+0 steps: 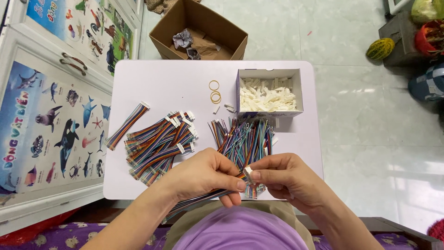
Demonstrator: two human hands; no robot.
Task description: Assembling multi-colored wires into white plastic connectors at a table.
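The left hand (pixel 203 173) pinches a multicoloured ribbon cable (pixel 199 200), while the right hand (pixel 282 178) closes narrowly on what seems a small white connector (pixel 248 170) at its tip. Beyond the fingertips lie loose wires (pixel 243 134), then a box of white connectors (pixel 270 95)

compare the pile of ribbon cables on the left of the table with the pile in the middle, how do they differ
The left pile of cables has white connectors fitted on its upper ends; the middle pile of cables shows mostly bare wire ends. The left pile lies slanted and stacked; the middle pile fans out more upright, below the box of white connectors. Both are flat multicoloured ribbons on the white table.
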